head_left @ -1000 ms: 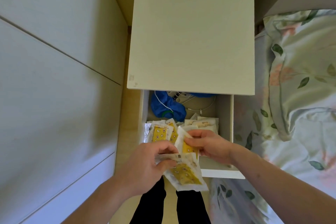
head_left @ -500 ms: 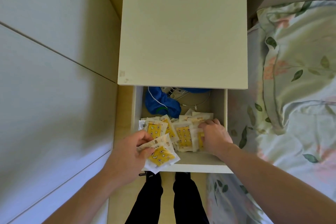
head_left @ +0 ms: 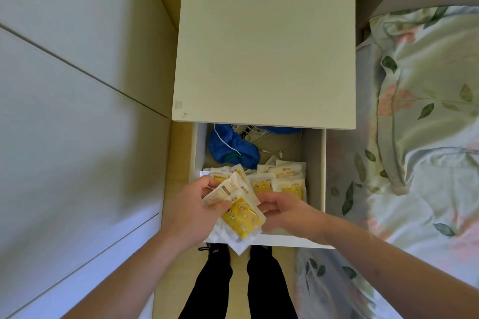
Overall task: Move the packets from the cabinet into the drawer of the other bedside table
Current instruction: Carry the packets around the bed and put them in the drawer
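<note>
Two hands meet over the near drawer [head_left: 315, 189]. The left hand [head_left: 193, 211] grips packets [head_left: 239, 216]; the right hand [head_left: 287, 211] pinches their edge. Far inside lie more packets [head_left: 281, 177], a blue cloth [head_left: 228, 147] and a cable [head_left: 282, 149].

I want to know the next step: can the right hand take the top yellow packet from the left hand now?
Probably yes: the right hand is beside the yellow packet held in the left hand, with nothing between.

Your open drawer [head_left: 315, 176] carries the load. Just beyond your left grip [head_left: 191, 211] and right grip [head_left: 287, 211], yellow packets [head_left: 282, 179] lie across its front half. Farther back, a blue cloth [head_left: 228, 147] and white cable [head_left: 287, 149] lie on the drawer floor.
</note>
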`<state>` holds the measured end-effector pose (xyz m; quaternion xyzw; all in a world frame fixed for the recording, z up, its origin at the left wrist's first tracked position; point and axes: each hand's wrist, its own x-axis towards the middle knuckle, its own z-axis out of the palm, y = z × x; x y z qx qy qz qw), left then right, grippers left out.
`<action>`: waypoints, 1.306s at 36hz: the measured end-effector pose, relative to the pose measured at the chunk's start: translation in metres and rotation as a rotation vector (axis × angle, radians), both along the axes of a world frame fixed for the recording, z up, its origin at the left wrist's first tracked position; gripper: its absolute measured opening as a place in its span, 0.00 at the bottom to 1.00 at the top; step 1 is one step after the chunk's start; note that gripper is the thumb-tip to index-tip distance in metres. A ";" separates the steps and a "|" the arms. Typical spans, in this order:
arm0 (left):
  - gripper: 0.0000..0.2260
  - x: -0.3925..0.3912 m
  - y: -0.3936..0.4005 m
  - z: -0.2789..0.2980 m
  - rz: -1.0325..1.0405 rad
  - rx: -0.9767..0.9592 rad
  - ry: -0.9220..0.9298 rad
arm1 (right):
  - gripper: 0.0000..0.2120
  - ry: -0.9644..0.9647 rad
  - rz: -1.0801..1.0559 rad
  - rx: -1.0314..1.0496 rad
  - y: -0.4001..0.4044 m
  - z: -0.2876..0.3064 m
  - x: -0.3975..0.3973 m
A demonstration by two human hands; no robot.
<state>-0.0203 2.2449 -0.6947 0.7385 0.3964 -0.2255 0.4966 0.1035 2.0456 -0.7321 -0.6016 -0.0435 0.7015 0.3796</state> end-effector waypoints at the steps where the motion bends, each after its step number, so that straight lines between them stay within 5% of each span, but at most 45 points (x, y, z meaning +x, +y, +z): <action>1: 0.11 0.002 -0.002 -0.001 0.000 -0.008 0.002 | 0.23 -0.032 0.017 0.000 -0.001 0.001 -0.002; 4: 0.13 0.010 -0.008 -0.002 0.011 -0.057 0.007 | 0.09 -0.192 0.041 -0.051 -0.005 0.000 -0.003; 9: 0.08 0.018 -0.003 -0.012 0.027 -0.058 0.018 | 0.05 -0.412 0.092 -0.201 -0.018 -0.011 0.012; 18: 0.41 0.018 0.008 -0.051 -0.421 0.148 0.089 | 0.40 -0.705 0.337 -0.356 -0.027 -0.024 0.034; 27: 0.16 0.018 -0.008 -0.088 -0.519 0.365 0.129 | 0.28 -0.817 0.615 -0.392 -0.023 -0.040 0.029; 40: 0.33 0.023 -0.002 -0.090 -0.862 0.573 0.188 | 0.33 -0.997 0.692 -0.410 -0.019 -0.048 0.021; 47: 0.20 0.030 -0.002 -0.088 -0.950 0.615 0.258 | 0.34 -1.032 0.698 -0.395 -0.021 -0.045 0.018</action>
